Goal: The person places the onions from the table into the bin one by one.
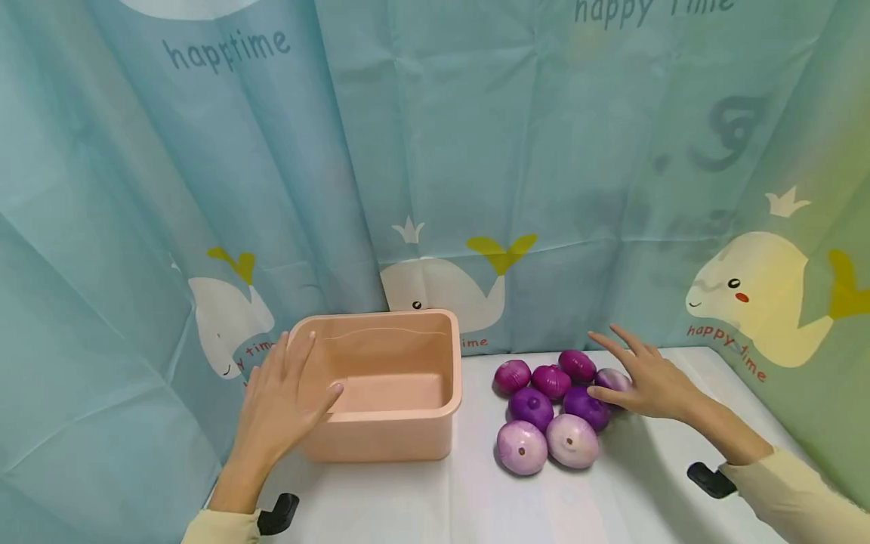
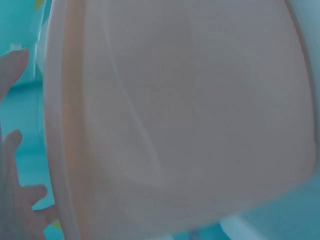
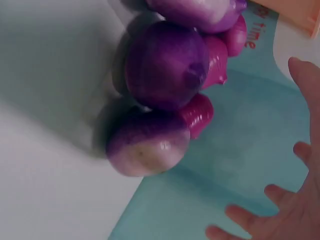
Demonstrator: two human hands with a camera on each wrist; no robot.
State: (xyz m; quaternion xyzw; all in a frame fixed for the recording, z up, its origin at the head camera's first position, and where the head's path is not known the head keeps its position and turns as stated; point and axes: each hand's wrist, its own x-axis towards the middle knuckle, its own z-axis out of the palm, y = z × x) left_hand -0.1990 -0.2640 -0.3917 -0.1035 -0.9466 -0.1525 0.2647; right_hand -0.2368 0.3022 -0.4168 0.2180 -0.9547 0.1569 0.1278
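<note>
A peach plastic bin (image 1: 381, 415) stands on the left of the white table, and nothing shows inside it. My left hand (image 1: 272, 415) hovers over its left side, fingers spread; in the left wrist view the bin wall (image 2: 190, 110) fills most of the picture. To the right of the bin lies a cluster of several glossy onions, with pale ones (image 1: 572, 441) in front, deep purple ones (image 1: 531, 409) in the middle and magenta ones (image 1: 550, 382) behind. Above the cluster's right edge my right hand (image 1: 655, 385) holds nothing, its fingers spread and partly covering a purple-and-white onion (image 1: 612, 379).
A blue-green curtain (image 1: 462, 151) printed with whales hangs behind the table and along both sides. The bin's back rim stands close to it. White table surface (image 1: 476, 499) lies in front of the bin and the onions. Each wrist wears a black camera mount (image 1: 711, 480).
</note>
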